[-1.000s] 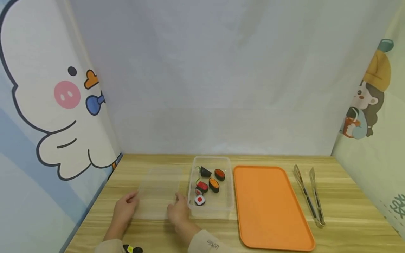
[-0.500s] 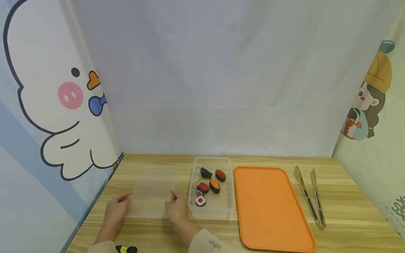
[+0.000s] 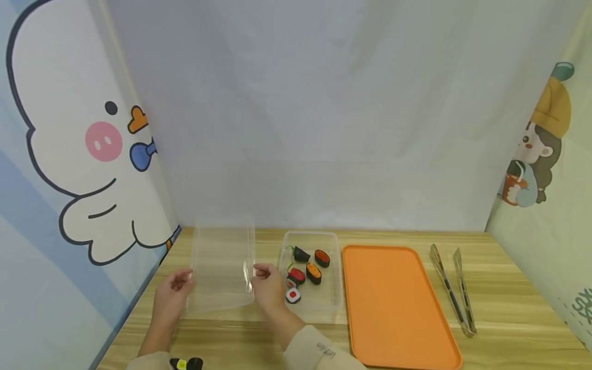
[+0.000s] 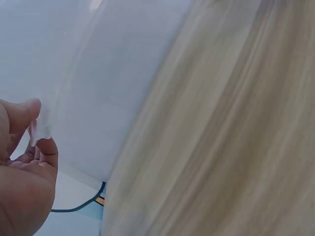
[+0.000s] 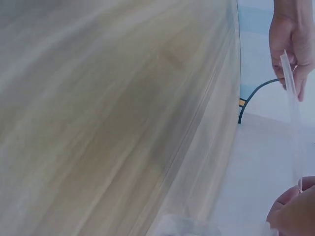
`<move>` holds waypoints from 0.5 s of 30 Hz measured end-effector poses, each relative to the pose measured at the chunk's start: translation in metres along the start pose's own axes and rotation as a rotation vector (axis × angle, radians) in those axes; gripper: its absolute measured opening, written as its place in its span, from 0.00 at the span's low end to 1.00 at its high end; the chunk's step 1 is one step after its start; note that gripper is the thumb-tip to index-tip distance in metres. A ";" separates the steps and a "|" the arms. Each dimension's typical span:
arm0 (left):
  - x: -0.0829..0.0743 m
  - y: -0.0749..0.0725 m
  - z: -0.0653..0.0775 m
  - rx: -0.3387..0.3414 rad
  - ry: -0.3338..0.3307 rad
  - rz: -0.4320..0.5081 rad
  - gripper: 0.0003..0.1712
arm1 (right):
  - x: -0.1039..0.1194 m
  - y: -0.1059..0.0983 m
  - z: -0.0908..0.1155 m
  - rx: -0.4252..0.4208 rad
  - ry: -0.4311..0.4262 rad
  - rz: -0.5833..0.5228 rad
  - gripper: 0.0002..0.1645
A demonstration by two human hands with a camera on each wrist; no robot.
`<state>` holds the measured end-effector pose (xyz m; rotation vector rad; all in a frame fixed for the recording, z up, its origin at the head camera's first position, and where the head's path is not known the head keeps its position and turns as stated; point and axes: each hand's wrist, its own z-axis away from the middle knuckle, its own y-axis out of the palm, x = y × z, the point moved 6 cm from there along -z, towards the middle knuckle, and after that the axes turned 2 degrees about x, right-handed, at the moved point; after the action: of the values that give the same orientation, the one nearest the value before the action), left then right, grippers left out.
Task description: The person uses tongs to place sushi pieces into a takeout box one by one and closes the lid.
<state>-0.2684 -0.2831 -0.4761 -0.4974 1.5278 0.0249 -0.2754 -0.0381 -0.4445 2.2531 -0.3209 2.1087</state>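
Between both hands a clear plastic lid [image 3: 223,270] is raised and tilted, its far edge up against the backdrop. My left hand [image 3: 171,295] pinches its left edge between thumb and fingers, as the left wrist view also shows. On the opposite edge, my right hand [image 3: 270,292] pinches the lid near its front corner. Seen edge-on, the lid is a thin strip [image 5: 294,118] in the right wrist view. Just right of that hand stands a clear plastic box [image 3: 328,297] holding several sushi pieces, among them a dark cone roll [image 3: 301,254] and an orange-topped piece [image 3: 313,273].
An orange tray [image 3: 398,308] lies right of the box. Metal tongs [image 3: 455,293] with dark handles rest on the wood-grain table [image 3: 513,318] further right. A small black and yellow object [image 3: 186,364] shows at the left sleeve. Printed curtains [image 3: 324,128] enclose the table.
The lid was low and nearly flat over the table, sliding slightly left. Now both hands have lifted it and its far edge has tipped upward. Box, tray and tongs stay put.
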 end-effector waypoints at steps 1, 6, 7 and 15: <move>-0.003 0.000 0.001 -0.012 0.017 0.014 0.16 | 0.002 -0.002 -0.001 -0.003 -0.005 0.000 0.11; -0.015 -0.001 0.004 -0.073 0.074 0.032 0.12 | 0.006 -0.010 -0.006 -0.010 -0.015 0.037 0.06; -0.017 -0.002 0.004 -0.082 0.079 0.024 0.11 | 0.007 -0.011 -0.008 -0.008 -0.021 0.045 0.06; -0.042 -0.001 0.008 -0.135 0.162 0.042 0.12 | 0.022 -0.022 -0.016 0.051 -0.076 0.032 0.05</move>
<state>-0.2636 -0.2693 -0.4358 -0.5859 1.7028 0.1241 -0.2864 -0.0161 -0.4190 2.3766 -0.3113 2.0739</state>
